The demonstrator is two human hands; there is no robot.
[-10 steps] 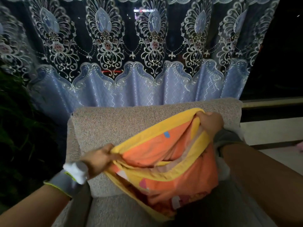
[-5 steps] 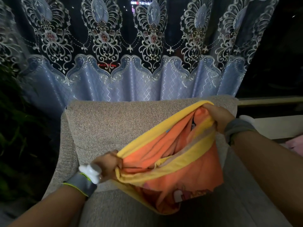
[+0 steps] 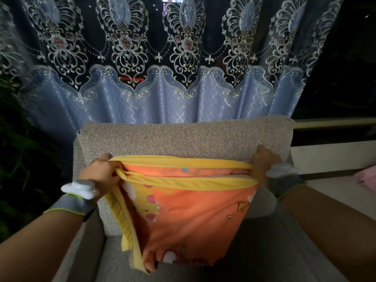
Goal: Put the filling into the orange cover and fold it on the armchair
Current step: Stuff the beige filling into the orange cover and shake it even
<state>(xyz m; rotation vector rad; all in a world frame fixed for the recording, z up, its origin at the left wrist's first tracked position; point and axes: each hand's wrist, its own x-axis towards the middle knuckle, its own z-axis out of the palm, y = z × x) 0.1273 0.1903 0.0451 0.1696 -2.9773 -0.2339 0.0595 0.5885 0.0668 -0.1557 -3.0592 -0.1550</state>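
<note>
The orange cover, with yellow trim and cartoon prints, hangs over the seat of the grey armchair. Its yellow-edged opening faces up and is stretched level between my hands, just in front of the backrest. My left hand grips the left end of the yellow edge. My right hand grips the right end. Inside the opening I see only orange fabric; whether filling is in there I cannot tell.
A blue curtain with lace embroidery hangs right behind the armchair. Dark plant leaves stand at the left. A pale ledge runs at the right, with something pink at its edge.
Both hands pulled apart and levelled out. The left hand rose and the right hand dropped, so the slanted, sagging opening is now stretched taut and horizontal.
</note>
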